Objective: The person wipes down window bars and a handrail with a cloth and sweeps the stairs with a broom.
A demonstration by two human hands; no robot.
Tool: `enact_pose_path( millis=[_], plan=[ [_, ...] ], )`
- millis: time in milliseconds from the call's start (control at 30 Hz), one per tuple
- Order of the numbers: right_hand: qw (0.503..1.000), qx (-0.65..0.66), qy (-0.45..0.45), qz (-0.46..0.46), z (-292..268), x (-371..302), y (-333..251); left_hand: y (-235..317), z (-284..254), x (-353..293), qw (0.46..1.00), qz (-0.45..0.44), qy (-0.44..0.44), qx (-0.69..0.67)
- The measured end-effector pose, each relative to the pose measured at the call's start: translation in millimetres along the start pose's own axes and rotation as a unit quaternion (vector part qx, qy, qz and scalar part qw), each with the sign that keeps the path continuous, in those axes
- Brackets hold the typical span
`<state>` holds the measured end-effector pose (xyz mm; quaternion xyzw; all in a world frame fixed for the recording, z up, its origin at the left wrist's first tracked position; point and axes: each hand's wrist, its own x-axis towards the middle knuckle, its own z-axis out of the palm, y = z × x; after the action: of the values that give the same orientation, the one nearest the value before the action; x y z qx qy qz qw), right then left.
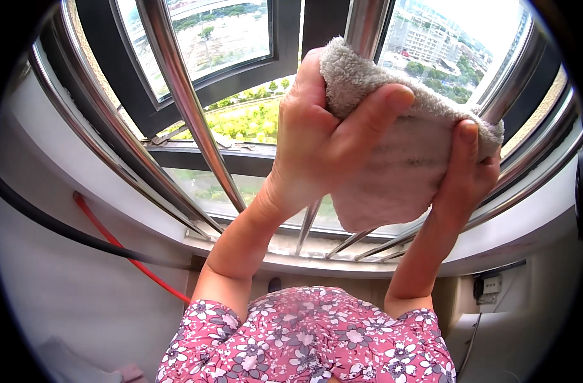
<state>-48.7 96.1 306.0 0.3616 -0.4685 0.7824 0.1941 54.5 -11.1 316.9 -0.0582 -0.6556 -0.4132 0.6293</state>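
Observation:
Both my hands hold up a fluffy grey-white cleaning cloth (393, 172) with dark smudges on its face. My left hand (323, 134) grips its upper left corner, thumb across the front and the other fingers hidden behind it. At the cloth's right edge my right hand (467, 166) has its thumb in front, while most of its fingers are out of sight. The cloth is raised in front of an upright metal bar (368, 29) of the window railing; whether it touches the bar cannot be told.
More shiny metal bars (183, 96) stand before the window. A dark-framed window sash (240, 76) is swung outward. To the left, a black cable (68, 233) and a red tube (112, 236) cross by the white wall. A socket (491, 285) is low on the right.

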Motion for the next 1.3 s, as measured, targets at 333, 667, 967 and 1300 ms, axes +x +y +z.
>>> enact_pose_path(
  millis=[333,667,967,1300],
  plan=[
    [0.987,0.112,-0.094,0.061,-10,6,31,-10,-5,-1,0.986,-0.079,-0.077,-0.127],
    [0.957,0.206,-0.165,0.123,-7,13,51,-30,-7,-4,0.98,-0.116,-0.091,-0.131],
    [0.958,0.2,-0.165,0.125,-13,0,62,-40,-5,-22,0.979,-0.138,-0.058,-0.139],
    [0.95,0.197,-0.176,0.168,-47,-17,40,-7,1,-47,0.978,-0.175,-0.066,-0.092]
  ],
)
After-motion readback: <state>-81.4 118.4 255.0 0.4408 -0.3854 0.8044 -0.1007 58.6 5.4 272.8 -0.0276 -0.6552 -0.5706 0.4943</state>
